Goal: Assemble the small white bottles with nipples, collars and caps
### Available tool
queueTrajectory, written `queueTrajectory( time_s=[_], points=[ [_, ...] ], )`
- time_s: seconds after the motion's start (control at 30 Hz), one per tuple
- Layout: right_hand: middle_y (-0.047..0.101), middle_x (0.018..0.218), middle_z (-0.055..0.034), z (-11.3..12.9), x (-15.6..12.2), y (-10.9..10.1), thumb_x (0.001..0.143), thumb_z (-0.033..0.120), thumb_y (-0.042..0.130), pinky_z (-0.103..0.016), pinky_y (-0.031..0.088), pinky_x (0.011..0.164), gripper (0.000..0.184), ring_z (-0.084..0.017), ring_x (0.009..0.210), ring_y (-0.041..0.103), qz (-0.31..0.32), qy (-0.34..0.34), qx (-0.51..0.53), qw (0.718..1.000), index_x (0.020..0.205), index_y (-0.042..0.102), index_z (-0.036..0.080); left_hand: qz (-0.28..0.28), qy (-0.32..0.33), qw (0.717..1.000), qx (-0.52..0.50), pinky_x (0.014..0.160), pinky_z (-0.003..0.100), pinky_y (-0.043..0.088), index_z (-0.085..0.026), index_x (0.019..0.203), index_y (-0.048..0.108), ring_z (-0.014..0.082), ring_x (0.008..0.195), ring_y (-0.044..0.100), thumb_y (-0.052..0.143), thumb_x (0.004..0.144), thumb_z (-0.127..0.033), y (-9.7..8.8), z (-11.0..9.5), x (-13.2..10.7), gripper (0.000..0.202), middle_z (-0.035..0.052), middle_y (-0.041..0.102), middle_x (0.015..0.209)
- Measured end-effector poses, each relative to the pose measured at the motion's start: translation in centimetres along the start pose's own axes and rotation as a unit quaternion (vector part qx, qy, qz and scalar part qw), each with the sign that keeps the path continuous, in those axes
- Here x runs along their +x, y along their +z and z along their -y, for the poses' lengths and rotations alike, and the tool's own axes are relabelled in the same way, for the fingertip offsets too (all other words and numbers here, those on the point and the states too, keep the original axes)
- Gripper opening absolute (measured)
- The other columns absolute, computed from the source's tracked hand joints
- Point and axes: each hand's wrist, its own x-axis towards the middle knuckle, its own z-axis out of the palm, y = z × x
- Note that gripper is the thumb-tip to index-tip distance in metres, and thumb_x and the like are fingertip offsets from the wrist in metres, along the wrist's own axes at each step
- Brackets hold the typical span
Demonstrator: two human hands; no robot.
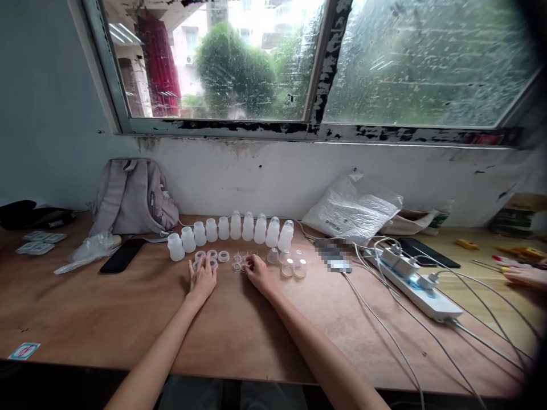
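Note:
My left hand [203, 279] lies with fingers apart over a group of white screw rings [223, 256], touching some of them. Closed at the fingertips, my right hand [259, 273] is at a cluster of small clear bottle nipples [237, 261]; it pinches one that its fingers partly hide. Clear dome caps [299, 267] sit just to the right of that hand. Behind both hands, frosted baby bottles stand upright in a curved row. Those on the left, such as one open bottle [175, 247], are shorter; those on the right, such as one capped bottle [286, 236], have domed tops.
On the left are a backpack [128, 196], a black phone [122, 255] and a plastic bag [88, 250]. To the right lie a silver bag [350, 205], a power strip [419, 287] with trailing cables, and a tablet [429, 253]. Another person's hand [527, 276] shows at the far right.

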Motion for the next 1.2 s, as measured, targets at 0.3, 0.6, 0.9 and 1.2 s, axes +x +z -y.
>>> queueTrajectory(
  time_s=[0.3,0.6,0.9,1.2],
  points=[
    [0.051,0.075,-0.0025,-0.5,-0.4,-0.1,0.071,0.018,0.047,-0.029,0.043,0.064,0.005,-0.017,0.067,0.05,0.014,0.01,0.009,1.0,0.075,0.048,0.021,0.005,-0.008,1.0,0.018,0.099,0.057,0.014,-0.025,0.127,0.038,0.0265,0.121,0.033,0.036,0.084,-0.03,0.4,0.4,-0.2,0.043,0.0088,0.044,0.129],
    [0.051,0.071,-0.0034,0.2,-0.4,-0.3,0.072,0.021,0.045,-0.03,0.041,0.061,0.002,-0.018,0.067,0.05,-0.009,0.026,-0.021,0.999,0.073,0.043,0.021,0.04,-0.015,0.999,0.019,0.099,0.057,0.014,-0.027,0.123,0.043,0.0252,0.123,0.03,0.034,0.085,-0.028,0.4,0.5,-0.4,0.039,0.0066,0.042,0.131],
    [0.053,0.077,-0.0044,-0.2,-0.5,0.0,0.072,0.019,0.044,-0.032,0.041,0.067,0.007,-0.02,0.075,0.05,-0.009,0.005,-0.078,0.997,0.077,0.048,0.022,0.05,-0.001,0.999,-0.004,0.099,0.049,0.022,-0.02,0.123,0.043,0.0245,0.123,0.031,0.036,0.083,-0.023,0.6,0.9,-0.3,0.041,0.0112,0.037,0.134],
    [0.056,0.076,-0.0049,-0.2,-0.6,-0.5,0.075,0.022,0.045,-0.032,0.042,0.066,0.008,-0.019,0.074,0.051,0.003,0.011,-0.086,0.996,0.078,0.052,0.02,0.037,0.007,0.999,-0.01,0.1,0.049,0.022,-0.018,0.124,0.043,0.0251,0.124,0.031,0.034,0.083,-0.019,1.0,0.8,-0.4,0.042,0.0112,0.038,0.133]
  ],
)
